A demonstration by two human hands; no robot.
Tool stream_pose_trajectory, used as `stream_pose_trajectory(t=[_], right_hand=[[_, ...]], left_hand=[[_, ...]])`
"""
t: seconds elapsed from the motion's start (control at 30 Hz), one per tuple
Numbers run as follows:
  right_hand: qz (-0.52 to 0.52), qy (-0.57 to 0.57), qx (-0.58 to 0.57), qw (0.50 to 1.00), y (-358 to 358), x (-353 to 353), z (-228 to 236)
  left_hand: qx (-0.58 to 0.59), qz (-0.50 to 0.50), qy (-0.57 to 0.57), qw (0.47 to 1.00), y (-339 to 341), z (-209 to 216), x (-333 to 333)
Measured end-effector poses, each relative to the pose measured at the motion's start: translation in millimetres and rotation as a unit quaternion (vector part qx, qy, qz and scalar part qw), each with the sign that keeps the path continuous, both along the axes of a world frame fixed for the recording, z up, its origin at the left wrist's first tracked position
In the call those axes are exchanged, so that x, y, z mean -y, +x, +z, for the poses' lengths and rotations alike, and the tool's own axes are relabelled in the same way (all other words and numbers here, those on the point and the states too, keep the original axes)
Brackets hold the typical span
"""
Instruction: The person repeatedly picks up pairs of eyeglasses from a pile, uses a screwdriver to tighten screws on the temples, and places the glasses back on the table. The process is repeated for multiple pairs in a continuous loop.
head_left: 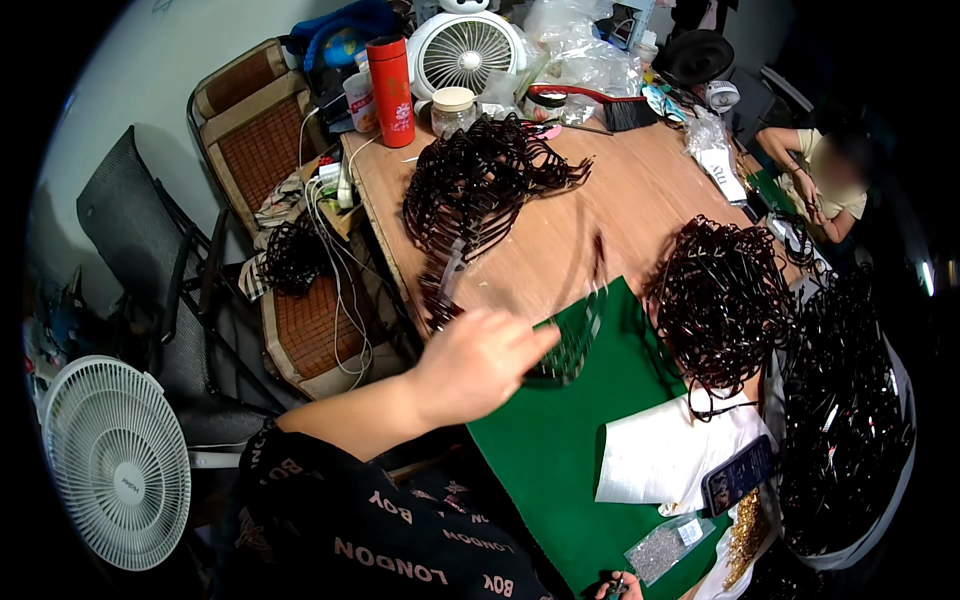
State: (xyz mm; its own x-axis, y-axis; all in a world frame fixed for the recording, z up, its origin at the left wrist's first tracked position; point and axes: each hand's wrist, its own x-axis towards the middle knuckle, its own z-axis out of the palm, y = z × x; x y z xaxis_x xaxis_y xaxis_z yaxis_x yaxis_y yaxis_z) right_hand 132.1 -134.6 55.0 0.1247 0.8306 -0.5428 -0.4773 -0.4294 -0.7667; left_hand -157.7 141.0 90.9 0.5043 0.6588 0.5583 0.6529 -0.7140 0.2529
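My left hand (480, 360) reaches across from the left and grips a dark toothed headband (578, 335) above a green mat (560, 450). A row of the same dark headbands (480, 180) lies stacked on the wooden table (640, 200) beyond the hand. A tangled heap of dark headbands (720, 295) sits to the right of the mat. Only a sliver of my right hand (612, 588) shows at the bottom edge, around something small and dark that I cannot make out.
A white bag full of dark headbands (845, 430) stands at the right. White paper (665, 455), a phone (738, 475) and a small clear bag (665, 548) lie on the mat. A red flask (392, 90), a jar (453, 110) and a desk fan (462, 50) stand behind. Another person (830, 175) sits far right. A floor fan (115, 460) is at the left.
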Motion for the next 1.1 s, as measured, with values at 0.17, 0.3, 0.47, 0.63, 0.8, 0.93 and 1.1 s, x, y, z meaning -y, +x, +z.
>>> stream_pose_trajectory(t=[0.17,0.3,0.47,0.63,0.8,0.93,1.1], right_hand=[[-0.014,-0.02,-0.01,1.0,1.5,0.4,-4.6],[-0.03,-0.056,-0.001,0.998,0.2,-2.8,-6.9],[-0.056,-0.019,-0.002,0.998,-5.7,5.4,-5.0],[-0.033,-0.022,-0.01,0.999,-3.5,-3.9,4.9],[-0.016,0.032,-0.072,0.997,18.1,14.7,-22.3],[-0.03,0.03,-0.152,0.987,26.3,17.5,-32.8],[-0.047,0.036,-0.169,0.984,23.3,24.0,-30.8]], left_hand=[[-0.019,0.113,-0.059,0.992,-31.6,6.4,-48.2],[-0.014,0.076,-0.024,0.997,-23.0,19.1,-69.7],[0.016,-0.057,0.236,0.97,16.7,38.7,-176.8],[-0.111,-0.026,0.177,0.978,31.7,16.7,-336.1],[-0.352,0.155,-0.259,0.886,24.1,-3.1,-381.7],[-0.379,0.118,-0.191,0.898,16.5,14.9,-370.3],[-0.005,-0.198,-0.152,0.968,109.2,6.2,-230.8]])
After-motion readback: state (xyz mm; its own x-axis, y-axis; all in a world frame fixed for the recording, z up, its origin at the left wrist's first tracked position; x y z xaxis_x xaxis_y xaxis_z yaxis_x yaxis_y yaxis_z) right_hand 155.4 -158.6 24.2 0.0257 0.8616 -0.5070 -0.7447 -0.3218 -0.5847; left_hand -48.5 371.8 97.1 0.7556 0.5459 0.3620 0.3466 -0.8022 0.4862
